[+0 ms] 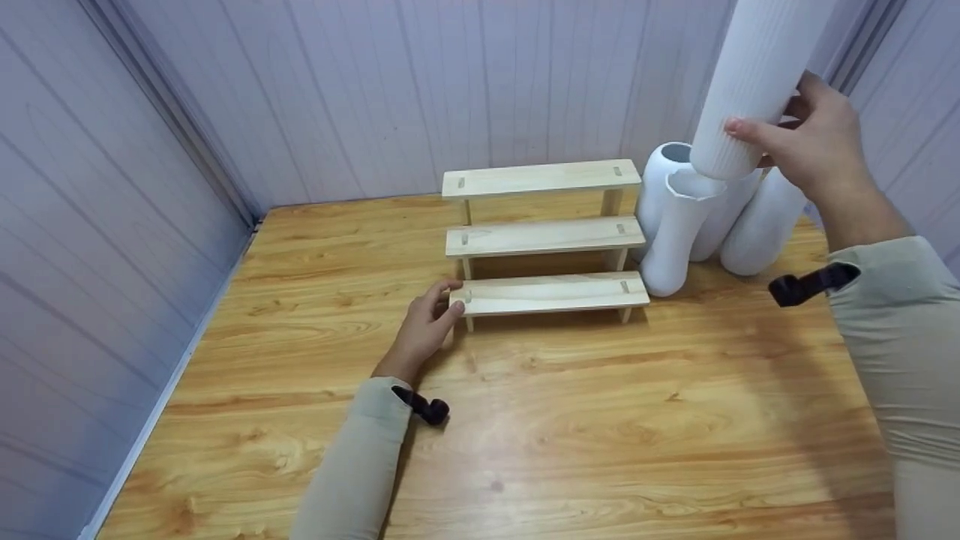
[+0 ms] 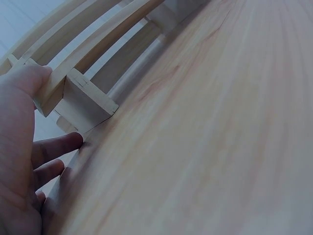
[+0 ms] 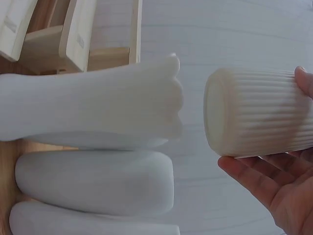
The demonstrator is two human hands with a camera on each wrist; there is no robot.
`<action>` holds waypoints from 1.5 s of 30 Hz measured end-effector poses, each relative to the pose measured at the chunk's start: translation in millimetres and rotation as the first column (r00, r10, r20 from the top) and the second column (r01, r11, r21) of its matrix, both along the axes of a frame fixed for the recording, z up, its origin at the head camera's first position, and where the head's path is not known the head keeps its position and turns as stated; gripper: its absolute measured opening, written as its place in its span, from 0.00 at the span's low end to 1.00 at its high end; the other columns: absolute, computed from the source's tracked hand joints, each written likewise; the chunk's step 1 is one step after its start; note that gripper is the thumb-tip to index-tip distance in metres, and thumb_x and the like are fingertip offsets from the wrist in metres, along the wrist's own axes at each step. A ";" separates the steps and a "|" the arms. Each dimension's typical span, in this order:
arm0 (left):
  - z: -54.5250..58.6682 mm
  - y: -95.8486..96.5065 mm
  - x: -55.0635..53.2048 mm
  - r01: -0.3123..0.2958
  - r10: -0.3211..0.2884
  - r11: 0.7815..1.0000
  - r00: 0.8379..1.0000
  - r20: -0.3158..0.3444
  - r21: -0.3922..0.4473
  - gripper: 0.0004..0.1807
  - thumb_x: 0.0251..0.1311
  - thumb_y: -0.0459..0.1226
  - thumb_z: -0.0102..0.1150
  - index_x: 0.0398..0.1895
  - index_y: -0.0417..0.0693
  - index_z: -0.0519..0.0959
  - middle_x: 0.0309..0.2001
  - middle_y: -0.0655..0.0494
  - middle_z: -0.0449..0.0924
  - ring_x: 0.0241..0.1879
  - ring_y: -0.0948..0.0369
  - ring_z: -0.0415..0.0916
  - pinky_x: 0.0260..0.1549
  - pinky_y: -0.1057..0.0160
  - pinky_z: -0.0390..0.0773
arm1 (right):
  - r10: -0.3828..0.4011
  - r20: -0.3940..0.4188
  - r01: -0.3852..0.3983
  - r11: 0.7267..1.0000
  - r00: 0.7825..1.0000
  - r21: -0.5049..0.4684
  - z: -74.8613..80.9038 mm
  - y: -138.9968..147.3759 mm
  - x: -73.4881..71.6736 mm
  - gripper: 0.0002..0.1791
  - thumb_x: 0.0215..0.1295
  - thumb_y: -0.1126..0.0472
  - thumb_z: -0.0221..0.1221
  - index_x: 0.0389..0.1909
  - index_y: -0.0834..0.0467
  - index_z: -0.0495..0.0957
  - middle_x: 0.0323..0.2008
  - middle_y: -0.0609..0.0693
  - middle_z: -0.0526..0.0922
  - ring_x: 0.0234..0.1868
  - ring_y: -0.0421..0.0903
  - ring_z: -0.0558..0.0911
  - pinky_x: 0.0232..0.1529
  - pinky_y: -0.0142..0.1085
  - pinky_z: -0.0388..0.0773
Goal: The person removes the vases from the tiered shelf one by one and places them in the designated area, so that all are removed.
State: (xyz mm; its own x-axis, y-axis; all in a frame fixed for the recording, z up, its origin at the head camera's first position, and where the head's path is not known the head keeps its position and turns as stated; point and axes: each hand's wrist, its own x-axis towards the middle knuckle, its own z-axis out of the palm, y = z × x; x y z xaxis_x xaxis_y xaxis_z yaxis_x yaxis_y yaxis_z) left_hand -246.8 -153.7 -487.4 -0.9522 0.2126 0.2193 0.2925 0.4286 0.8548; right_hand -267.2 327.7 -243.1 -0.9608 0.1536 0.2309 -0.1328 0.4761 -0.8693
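Note:
My right hand point(image 1: 821, 139) grips a tall white ribbed vase point(image 1: 761, 82) near its base, thumb on the near side. The vase is raised over a group of white vases, its top cut off by the head view's edge. In the right wrist view its flat bottom point(image 3: 215, 115) faces the scalloped rim of a narrow-waisted vase point(image 3: 98, 100). At the left end of a three-step wooden stand point(image 1: 551, 294), my left hand point(image 1: 421, 330) holds the lowest step between thumb and forefinger. Its other fingers point(image 2: 58, 145) extend below, beside the stand's leg.
Right of the stand, several white vases stand close together: a scalloped one point(image 1: 679, 232), a rounded one point(image 1: 654, 187) behind it and a leaning-looking one point(image 1: 761, 225) at the right. Panelled walls point(image 1: 525, 82) border the wooden tabletop point(image 1: 585, 420) at the back and left.

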 end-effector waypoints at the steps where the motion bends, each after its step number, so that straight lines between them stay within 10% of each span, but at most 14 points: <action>1: -0.1 0.0 0.0 0.004 -0.004 1.000 1.000 0.001 0.003 0.18 0.73 0.39 0.56 0.64 0.50 0.73 0.55 0.43 0.83 0.56 0.52 0.79 0.60 0.50 0.73 | 0.000 0.002 0.000 1.000 1.000 -0.010 -0.2 2.7 1.0 0.45 0.60 0.48 0.71 0.75 0.46 0.61 0.69 0.56 0.71 0.59 0.47 0.77 0.35 0.22 0.78; 31: 0.0 3.3 -1.2 -0.017 0.016 1.000 1.000 0.022 0.002 0.19 0.73 0.40 0.55 0.65 0.51 0.73 0.59 0.40 0.79 0.60 0.49 0.76 0.62 0.48 0.70 | -0.080 0.029 0.080 0.997 0.996 -0.022 -35.5 44.1 7.4 0.45 0.60 0.49 0.71 0.76 0.45 0.60 0.71 0.55 0.69 0.64 0.47 0.76 0.33 0.21 0.78; 45: 0.5 3.3 -0.4 -0.008 0.007 1.000 0.999 0.038 0.020 0.20 0.74 0.40 0.55 0.66 0.50 0.73 0.58 0.42 0.80 0.59 0.50 0.77 0.61 0.48 0.72 | -0.093 0.059 0.091 0.995 0.994 0.042 -78.1 46.9 3.1 0.48 0.59 0.44 0.70 0.77 0.46 0.58 0.72 0.61 0.67 0.60 0.49 0.75 0.35 0.22 0.76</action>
